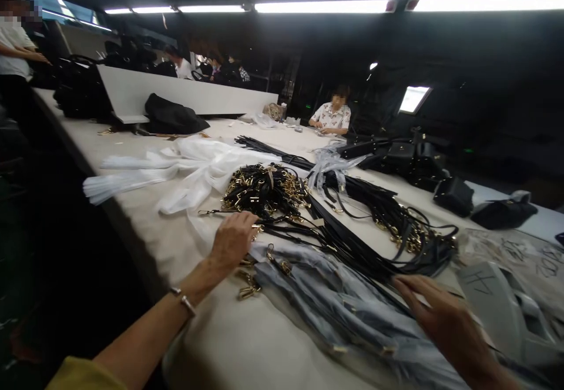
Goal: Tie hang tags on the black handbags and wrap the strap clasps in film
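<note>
My left hand (234,238) is closed at the near side of a heap, its fingers curled on a thin black strap with gold metal fittings. Farther right, my right hand (443,311) is closed in a pinch on the far part of black straps; its fingertips are partly hidden and a little blurred. Between my hands runs a long bundle of black straps (341,234). Just beyond my left hand is a pile of gold snap hooks (264,190) on strap ends. In front of me lie more straps in clear plastic wrapping (335,296), gold hooks (249,287) sticking out.
White wrapping sheets (207,161) spread over the pale table (229,343) at left. Another strap bundle (409,231) lies behind. A grey tape dispenser-like object (493,302) stands right. Black bags (453,196) line the far right. People work at the table's far side and left.
</note>
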Motion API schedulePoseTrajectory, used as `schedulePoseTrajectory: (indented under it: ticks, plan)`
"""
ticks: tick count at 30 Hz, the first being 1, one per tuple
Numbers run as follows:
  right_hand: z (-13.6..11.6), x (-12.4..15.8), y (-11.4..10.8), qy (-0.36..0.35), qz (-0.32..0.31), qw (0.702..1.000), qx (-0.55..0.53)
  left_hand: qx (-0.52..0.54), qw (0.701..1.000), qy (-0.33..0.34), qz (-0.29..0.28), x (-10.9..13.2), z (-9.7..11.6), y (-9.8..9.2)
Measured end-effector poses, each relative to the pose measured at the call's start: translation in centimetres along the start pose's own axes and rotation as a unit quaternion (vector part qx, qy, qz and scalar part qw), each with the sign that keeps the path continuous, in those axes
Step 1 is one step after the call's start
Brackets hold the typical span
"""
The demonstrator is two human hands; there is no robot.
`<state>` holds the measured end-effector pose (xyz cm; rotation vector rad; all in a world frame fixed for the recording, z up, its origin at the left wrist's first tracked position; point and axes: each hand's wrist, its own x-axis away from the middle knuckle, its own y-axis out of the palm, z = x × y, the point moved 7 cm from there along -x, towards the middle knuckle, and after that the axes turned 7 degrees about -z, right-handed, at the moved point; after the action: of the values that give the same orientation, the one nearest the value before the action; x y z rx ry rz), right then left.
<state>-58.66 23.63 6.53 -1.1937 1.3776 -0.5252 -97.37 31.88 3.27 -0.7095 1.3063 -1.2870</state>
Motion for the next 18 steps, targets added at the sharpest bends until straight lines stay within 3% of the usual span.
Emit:
schedulePoseTrajectory:
  ticks: [2,5,9,12,15,18]
  plan:
    - [-2.6,-3.8,4.3,-0.012,-0.089,0.995,-0.049,-0.050,0.995,-0.059,-0.058,-1.3,-3.0,0.4]
    - [-8.6,-9.5,9.0,-0.053,-0.119,0.987,-0.092,-0.051,0.992,-0.069,-0.092,-1.8,-4.7,0.5]
    - [-17.4,-14.1,12.7,-0.129,-0.132,0.974,-0.128,-0.034,0.996,-0.058,-0.053,-0.9,-3.4,-1.1]
    - [-22.3,-15.5,14.0,-0.180,-0.169,0.957,-0.150,0.076,0.997,-0.006,0.012,-0.3,-1.0,-3.0]
    - [-23.8,-16.1,14.1,-0.193,-0.224,0.943,-0.152,0.260,0.960,0.055,0.083,0.3,-0.5,-4.5]
    - [-20.5,-17.4,11.9,-0.129,-0.234,0.960,-0.087,0.322,0.939,0.055,0.109,1.9,-3.4,-4.7]
